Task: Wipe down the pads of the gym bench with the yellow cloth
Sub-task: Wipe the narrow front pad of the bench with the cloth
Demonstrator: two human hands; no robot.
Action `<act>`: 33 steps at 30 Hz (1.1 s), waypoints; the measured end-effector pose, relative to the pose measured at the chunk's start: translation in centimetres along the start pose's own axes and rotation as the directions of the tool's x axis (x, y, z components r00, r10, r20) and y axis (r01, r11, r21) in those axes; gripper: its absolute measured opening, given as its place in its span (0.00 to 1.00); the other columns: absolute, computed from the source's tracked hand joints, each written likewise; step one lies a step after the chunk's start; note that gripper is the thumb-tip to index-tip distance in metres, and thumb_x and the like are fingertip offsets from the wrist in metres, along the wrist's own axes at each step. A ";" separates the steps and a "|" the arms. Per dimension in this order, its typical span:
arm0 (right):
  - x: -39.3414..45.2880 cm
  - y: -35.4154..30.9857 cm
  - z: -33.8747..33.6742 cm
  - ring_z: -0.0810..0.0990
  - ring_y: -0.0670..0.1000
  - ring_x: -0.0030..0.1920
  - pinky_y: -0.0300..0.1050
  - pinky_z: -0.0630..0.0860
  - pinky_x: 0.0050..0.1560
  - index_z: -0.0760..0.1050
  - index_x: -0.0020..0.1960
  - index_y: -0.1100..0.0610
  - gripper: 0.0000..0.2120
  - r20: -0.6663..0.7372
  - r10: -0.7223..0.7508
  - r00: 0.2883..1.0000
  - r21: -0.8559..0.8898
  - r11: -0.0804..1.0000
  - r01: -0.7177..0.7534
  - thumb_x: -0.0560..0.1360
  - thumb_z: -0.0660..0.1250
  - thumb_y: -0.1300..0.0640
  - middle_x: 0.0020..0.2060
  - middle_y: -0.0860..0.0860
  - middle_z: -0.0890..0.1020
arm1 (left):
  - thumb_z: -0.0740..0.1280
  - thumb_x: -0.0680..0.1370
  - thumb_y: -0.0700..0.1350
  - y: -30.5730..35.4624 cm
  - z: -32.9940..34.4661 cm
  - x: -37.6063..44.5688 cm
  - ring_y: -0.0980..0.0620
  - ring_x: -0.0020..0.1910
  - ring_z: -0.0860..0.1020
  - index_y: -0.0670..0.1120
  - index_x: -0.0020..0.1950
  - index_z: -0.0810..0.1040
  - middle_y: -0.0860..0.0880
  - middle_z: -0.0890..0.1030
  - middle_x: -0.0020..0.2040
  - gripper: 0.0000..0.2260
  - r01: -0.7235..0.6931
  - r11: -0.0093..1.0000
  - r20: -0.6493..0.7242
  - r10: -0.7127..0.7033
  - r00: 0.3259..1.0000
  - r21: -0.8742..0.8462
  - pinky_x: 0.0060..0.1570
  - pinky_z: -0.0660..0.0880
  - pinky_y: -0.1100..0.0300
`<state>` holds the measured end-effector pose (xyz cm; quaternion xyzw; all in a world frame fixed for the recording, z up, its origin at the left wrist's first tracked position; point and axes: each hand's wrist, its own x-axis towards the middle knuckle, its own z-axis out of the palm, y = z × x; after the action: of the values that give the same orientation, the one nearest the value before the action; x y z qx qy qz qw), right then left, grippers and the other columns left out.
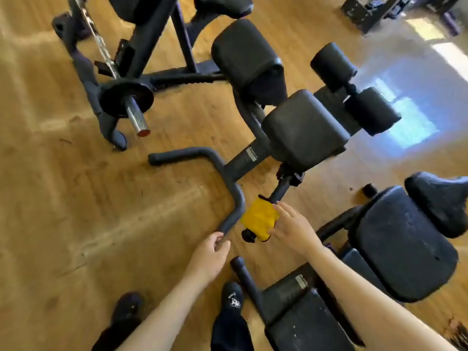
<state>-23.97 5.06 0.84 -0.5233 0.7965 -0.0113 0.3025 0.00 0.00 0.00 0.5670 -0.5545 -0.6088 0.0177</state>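
Note:
The yellow cloth [259,219] is draped over a small black roller at the near end of the gym bench. My right hand [293,228] lies against the cloth's right side with its fingers straight. My left hand [211,257] curls round the lower end of the bench's grey handlebar [229,196]. Beyond them sit the bench's black pads: a near pad [304,127], a far pad [244,54] and two foam rollers [354,89] at the right.
A barbell [134,112] with a black plate rests on a rack at the upper left. A second bench with worn black pads [402,241] stands at the lower right. My feet [233,300] stand on the wooden floor between them.

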 end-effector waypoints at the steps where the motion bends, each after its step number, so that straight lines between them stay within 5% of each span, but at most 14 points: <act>1: 0.9 1.1 -0.1 0.54 0.49 0.74 0.48 0.54 0.72 0.53 0.74 0.49 0.38 0.050 -0.135 0.990 -0.118 0.983 0.140 0.70 0.63 0.36 0.74 0.48 0.57 | 0.60 0.77 0.53 0.1 1.2 0.4 0.55 0.58 0.72 0.51 0.66 0.70 0.52 0.73 0.63 0.17 0.038 0.998 -0.026 -0.039 0.999 -0.047 0.56 0.67 0.61; 6: 5.7 2.3 0.9 0.38 0.46 0.72 0.52 0.35 0.71 0.43 0.74 0.47 0.47 0.313 -0.508 0.802 -0.409 0.690 0.597 0.65 0.64 0.32 0.72 0.42 0.43 | 0.59 0.78 0.53 0.4 6.1 2.5 0.50 0.65 0.70 0.47 0.68 0.68 0.49 0.72 0.67 0.20 0.140 0.980 -0.095 -0.155 0.983 -0.144 0.64 0.67 0.53; 10: 8.1 1.5 2.2 0.49 0.48 0.75 0.53 0.36 0.72 0.47 0.74 0.48 0.47 0.446 -0.558 0.700 -0.441 0.544 0.714 0.65 0.66 0.34 0.75 0.46 0.54 | 0.59 0.78 0.54 -0.2 8.1 3.5 0.52 0.64 0.71 0.47 0.69 0.68 0.50 0.72 0.66 0.21 0.169 0.970 -0.121 -0.192 0.974 -0.175 0.62 0.68 0.55; 13: 9.0 1.3 2.1 0.63 0.51 0.70 0.50 0.47 0.72 0.59 0.71 0.49 0.37 0.451 -0.596 0.664 -0.404 0.528 0.748 0.68 0.68 0.40 0.69 0.48 0.68 | 0.60 0.78 0.53 -0.9 8.2 3.0 0.55 0.55 0.72 0.48 0.66 0.70 0.52 0.75 0.59 0.19 0.181 0.945 -0.144 -0.226 0.964 -0.273 0.51 0.67 0.61; 16: 9.1 1.2 1.9 0.66 0.51 0.68 0.47 0.51 0.70 0.63 0.69 0.50 0.31 0.449 -0.625 0.638 -0.367 0.522 0.770 0.70 0.67 0.44 0.66 0.48 0.72 | 0.60 0.77 0.53 -1.0 8.2 2.2 0.58 0.52 0.72 0.50 0.65 0.71 0.58 0.74 0.51 0.17 0.176 0.941 -0.160 -0.229 0.960 -0.290 0.49 0.66 0.62; 20: 7.6 1.3 1.1 0.69 0.52 0.66 0.47 0.57 0.70 0.69 0.66 0.54 0.21 0.333 -0.677 0.656 -0.215 0.623 0.752 0.74 0.66 0.54 0.63 0.51 0.75 | 0.59 0.78 0.51 -0.8 8.0 0.6 0.57 0.54 0.71 0.50 0.65 0.70 0.53 0.74 0.60 0.16 0.150 0.953 -0.155 -0.195 0.969 -0.263 0.50 0.65 0.64; 22: 6.4 1.3 0.4 0.77 0.53 0.55 0.48 0.69 0.62 0.76 0.56 0.56 0.12 0.115 -0.652 0.749 -0.046 0.750 0.660 0.74 0.66 0.57 0.51 0.53 0.81 | 0.59 0.79 0.51 -0.6 7.9 -0.2 0.56 0.56 0.71 0.50 0.66 0.69 0.50 0.73 0.63 0.16 0.130 0.960 -0.169 -0.174 0.970 -0.247 0.51 0.66 0.63; 24: 4.6 1.2 -0.3 0.78 0.48 0.48 0.41 0.73 0.52 0.76 0.52 0.55 0.09 0.003 -0.478 0.879 0.127 0.872 0.473 0.75 0.64 0.52 0.45 0.48 0.80 | 0.59 0.79 0.51 -0.2 8.0 -1.2 0.56 0.58 0.70 0.50 0.67 0.68 0.51 0.72 0.65 0.17 0.090 0.982 -0.207 -0.124 0.970 -0.167 0.52 0.66 0.63; 28: -0.3 2.3 0.0 0.76 0.33 0.41 0.21 0.68 0.43 0.75 0.49 0.50 0.05 -0.007 -0.256 0.967 0.377 0.895 0.239 0.75 0.64 0.51 0.43 0.39 0.79 | 0.59 0.78 0.52 0.4 8.7 -3.5 0.54 0.65 0.68 0.49 0.69 0.66 0.52 0.70 0.67 0.20 -0.049 0.999 -0.241 0.052 0.969 0.017 0.60 0.67 0.61; 33: -8.5 5.0 2.1 0.77 0.44 0.44 0.34 0.69 0.42 0.75 0.48 0.46 0.03 0.132 -0.063 0.989 0.437 0.899 -0.001 0.76 0.64 0.52 0.44 0.44 0.80 | 0.58 0.79 0.52 -0.7 10.9 -7.5 0.52 0.71 0.60 0.47 0.71 0.63 0.50 0.64 0.72 0.22 -0.132 0.972 -0.152 0.163 0.975 0.197 0.67 0.62 0.55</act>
<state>-24.76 15.08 1.44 -0.4543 0.7418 -0.1565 0.4678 -4.64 12.36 1.71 0.5724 -0.6460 -0.5019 0.0564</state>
